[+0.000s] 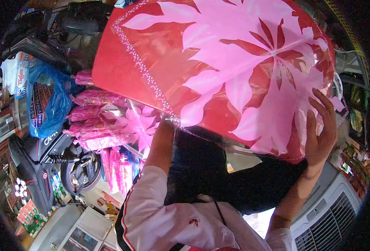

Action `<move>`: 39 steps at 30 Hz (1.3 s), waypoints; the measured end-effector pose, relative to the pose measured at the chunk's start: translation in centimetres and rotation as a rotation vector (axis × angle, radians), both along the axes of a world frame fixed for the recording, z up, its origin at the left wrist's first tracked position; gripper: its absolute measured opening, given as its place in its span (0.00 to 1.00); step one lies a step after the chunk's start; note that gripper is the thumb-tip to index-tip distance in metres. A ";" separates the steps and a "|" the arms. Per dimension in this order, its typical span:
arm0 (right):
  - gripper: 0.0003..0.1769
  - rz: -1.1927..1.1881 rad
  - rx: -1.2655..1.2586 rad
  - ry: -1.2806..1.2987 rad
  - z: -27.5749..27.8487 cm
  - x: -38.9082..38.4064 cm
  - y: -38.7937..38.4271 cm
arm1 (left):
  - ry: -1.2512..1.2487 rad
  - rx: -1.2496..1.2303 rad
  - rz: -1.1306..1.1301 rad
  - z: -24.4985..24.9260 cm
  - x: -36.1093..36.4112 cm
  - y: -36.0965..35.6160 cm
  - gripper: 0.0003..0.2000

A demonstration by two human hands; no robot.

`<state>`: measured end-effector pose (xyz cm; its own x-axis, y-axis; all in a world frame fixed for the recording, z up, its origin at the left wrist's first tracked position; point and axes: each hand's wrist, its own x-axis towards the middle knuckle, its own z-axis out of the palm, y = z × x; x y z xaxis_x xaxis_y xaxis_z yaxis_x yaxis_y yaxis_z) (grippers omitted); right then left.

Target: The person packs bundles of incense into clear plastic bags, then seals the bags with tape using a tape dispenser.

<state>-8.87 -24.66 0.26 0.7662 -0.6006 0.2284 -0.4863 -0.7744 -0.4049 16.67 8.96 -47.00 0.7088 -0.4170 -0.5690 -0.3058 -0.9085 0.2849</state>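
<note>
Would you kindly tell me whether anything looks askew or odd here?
The film with pink flowers looks askew on the large red item: its dotted border cuts diagonally across the red surface instead of following its edges. No spill stands out.

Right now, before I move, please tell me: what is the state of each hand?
Left hand: hidden at the lower edge of the red board; its grip cannot be told.
Right hand: open, fingers spread on the flower film.
</note>
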 end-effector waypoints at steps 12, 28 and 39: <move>0.15 0.019 0.078 -0.007 0.4 -0.2 0.3 | -0.210 -0.577 0.224 6.2 -0.5 -1.2 0.14; 0.14 0.075 0.112 -0.183 0.3 -1.6 1.5 | -0.865 -1.171 0.308 34.7 -9.9 12.6 0.27; 0.12 0.241 0.118 -0.313 0.7 -2.1 3.4 | -0.943 -1.628 0.571 53.9 -3.8 5.2 0.19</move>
<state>-10.96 -21.27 0.95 0.7926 -0.4483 0.4134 -0.1358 -0.7906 -0.5971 12.83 14.17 6.86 0.7237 0.2824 0.6297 -0.6501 -0.0273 0.7593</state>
